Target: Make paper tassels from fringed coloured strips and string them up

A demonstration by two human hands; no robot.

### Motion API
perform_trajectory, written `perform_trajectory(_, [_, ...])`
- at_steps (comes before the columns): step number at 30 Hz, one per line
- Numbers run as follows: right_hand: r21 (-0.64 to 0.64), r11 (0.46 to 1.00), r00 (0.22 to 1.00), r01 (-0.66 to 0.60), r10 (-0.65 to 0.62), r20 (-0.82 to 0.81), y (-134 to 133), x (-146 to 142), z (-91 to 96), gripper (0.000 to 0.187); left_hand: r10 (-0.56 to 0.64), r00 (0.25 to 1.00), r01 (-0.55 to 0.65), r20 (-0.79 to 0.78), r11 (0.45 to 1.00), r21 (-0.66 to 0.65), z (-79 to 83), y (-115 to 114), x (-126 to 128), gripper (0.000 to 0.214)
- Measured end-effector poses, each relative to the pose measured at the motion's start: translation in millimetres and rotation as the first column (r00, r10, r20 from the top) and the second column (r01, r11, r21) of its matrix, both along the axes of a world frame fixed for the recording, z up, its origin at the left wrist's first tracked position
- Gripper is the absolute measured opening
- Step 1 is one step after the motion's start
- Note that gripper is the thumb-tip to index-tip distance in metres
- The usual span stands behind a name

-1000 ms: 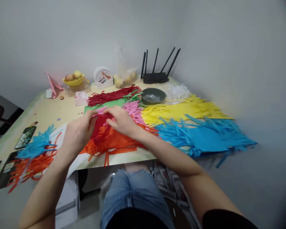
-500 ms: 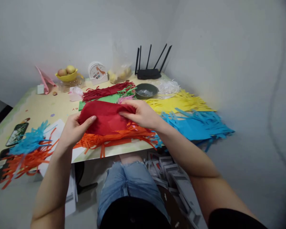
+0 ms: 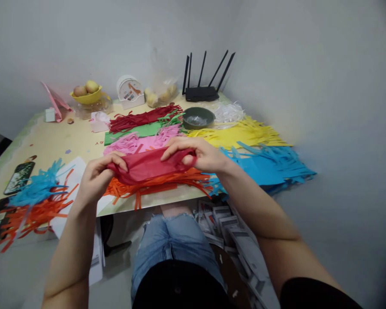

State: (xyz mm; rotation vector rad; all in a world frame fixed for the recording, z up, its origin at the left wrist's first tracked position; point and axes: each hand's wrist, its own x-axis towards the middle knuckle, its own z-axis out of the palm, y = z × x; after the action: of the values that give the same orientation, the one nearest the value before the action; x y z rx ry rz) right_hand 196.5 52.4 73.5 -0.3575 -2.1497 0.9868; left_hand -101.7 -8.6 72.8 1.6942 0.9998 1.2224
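Observation:
Both my hands hold a red paper sheet [image 3: 148, 165] stretched between them above the front of the table. My left hand [image 3: 98, 176] pinches its left end, and my right hand [image 3: 197, 155] grips its right end with fingers curled. Under the sheet lies a pile of orange fringed paper [image 3: 161, 182]. Pink fringed paper [image 3: 138, 142] lies just behind it.
Blue fringed paper [image 3: 263, 165], yellow fringed paper [image 3: 241, 135], green paper [image 3: 141, 130] and dark red strips [image 3: 141, 118] cover the table [image 3: 51, 141]. A dark bowl [image 3: 197, 118], a router [image 3: 202, 92], a fruit bowl [image 3: 85, 95] and a phone [image 3: 19, 177] also sit there. Blue and orange scraps [image 3: 32, 201] lie left.
My hands lifted the red sheet off the orange pile and gathered it narrower between them. The pink paper behind is now uncovered.

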Motion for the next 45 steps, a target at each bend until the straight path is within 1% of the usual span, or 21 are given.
perform_trajectory(3, [0.026,0.995,0.991,-0.095,0.092,0.095,4.6,7.4,5.7,0.041,-0.008,0.988,0.018,-0.157,0.998,0.061,4.7,-0.5,-0.1,0.023])
perform_trajectory(5, [0.018,0.997,0.988,-0.074,0.070,0.138,3.8,8.4,8.1,0.045,0.088,0.954,-0.057,-0.288,0.992,0.115,7.7,-1.4,5.8,0.026])
perform_trajectory(8, [0.009,0.997,0.987,0.073,-0.074,0.142,-2.5,3.1,8.2,0.031,0.211,0.900,-0.149,-0.382,0.971,0.185,7.9,-1.2,14.6,0.026])
perform_trajectory(10, [0.014,0.978,0.972,0.209,-0.210,0.106,-7.6,-2.4,6.7,0.017,0.243,0.890,-0.178,-0.386,0.964,0.197,6.5,0.2,17.0,0.023])
perform_trajectory(11, [0.019,0.963,0.959,0.268,-0.269,0.091,-9.7,-5.0,6.0,0.014,0.255,0.884,-0.189,-0.392,0.962,0.199,6.1,1.0,17.2,0.027])
perform_trajectory(13, [0.029,0.940,0.935,0.340,-0.341,0.096,-12.4,-8.8,5.1,0.029,0.250,0.867,-0.180,-0.431,0.964,0.197,6.8,1.9,17.3,0.029])
perform_trajectory(15, [0.021,0.933,0.924,0.359,-0.358,0.135,-13.7,-10.7,5.4,0.029,0.232,0.851,-0.156,-0.470,0.968,0.197,9.7,1.6,18.1,0.017])
perform_trajectory(17, [-0.012,0.935,0.924,0.355,-0.349,0.156,-14.5,-11.4,6.6,0.014,0.218,0.859,-0.140,-0.464,0.970,0.197,14.0,0.3,19.9,0.011])
perform_trajectory(19, [-0.056,0.934,0.929,0.352,-0.342,0.141,-16.0,-11.6,7.7,0.008,0.219,0.877,-0.142,-0.428,0.969,0.203,17.8,-1.7,21.8,0.012])
perform_trajectory(21, [-0.097,0.930,0.932,0.355,-0.344,0.111,-18.3,-11.5,7.8,0.008,0.189,0.914,-0.138,-0.360,0.977,0.162,19.6,-3.7,22.6,0.016])
perform_trajectory(24, [-0.186,0.923,0.941,0.337,-0.335,0.046,-21.5,-11.1,6.1,0.008,0.122,0.976,-0.126,-0.181,0.992,-0.009,17.5,-6.3,21.0,0.018])
perform_trajectory(26, [-0.219,0.925,0.946,0.309,-0.322,-0.026,-22.9,-11.0,4.6,0.010,0.125,0.990,-0.130,-0.060,0.987,-0.095,14.2,-7.6,19.3,0.019])
perform_trajectory(28, [-0.230,0.938,0.954,0.259,-0.286,-0.092,-23.4,-11.0,3.3,0.012,0.136,0.990,-0.131,0.032,0.983,-0.126,11.6,-8.6,18.3,0.019])
perform_trajectory(31, [-0.271,0.945,0.963,0.184,-0.229,-0.142,-22.4,-10.3,1.6,0.013,0.126,0.985,-0.114,0.115,0.988,-0.109,10.9,-10.3,17.9,0.016])
perform_trajectory(34, [-0.295,0.939,0.967,0.180,-0.224,-0.122,-19.1,-7.8,-1.0,0.015,0.111,0.990,-0.106,0.088,0.992,-0.063,12.3,-12.6,16.6,0.015])
perform_trajectory(36, [-0.307,0.942,0.977,0.139,-0.182,-0.114,-16.6,-6.2,-2.7,0.021,0.093,0.995,-0.092,0.022,0.995,-0.038,12.3,-14.2,15.6,0.019])
perform_trajectory(38, [-0.303,0.946,0.981,0.115,-0.156,-0.117,-15.7,-6.1,-3.2,0.029,0.123,0.990,-0.121,-0.065,0.992,0.040,11.0,-15.7,16.1,0.020])
perform_trajectory(39, [-0.291,0.947,0.979,0.135,-0.172,-0.107,-16.3,-6.9,-3.0,0.030,0.163,0.981,-0.153,-0.104,0.983,0.097,10.1,-16.3,17.0,0.021])
perform_trajectory(41, [-0.239,0.941,0.962,0.239,-0.263,-0.073,-19.4,-9.9,-1.7,0.026,0.250,0.956,-0.219,-0.153,0.956,0.193,8.1,-17.3,20.0,0.027])
perform_trajectory(43, [-0.151,0.924,0.930,0.351,-0.362,-0.057,-23.7,-13.4,-0.4,0.016,0.306,0.936,-0.265,-0.175,0.938,0.224,6.9,-18.0,23.1,0.023])
perform_trajectory(45, [-0.058,0.905,0.904,0.422,-0.425,-0.047,-27.2,-16.1,0.0,0.019,0.344,0.909,-0.292,-0.234,0.928,0.230,7.1,-18.0,25.0,0.023])
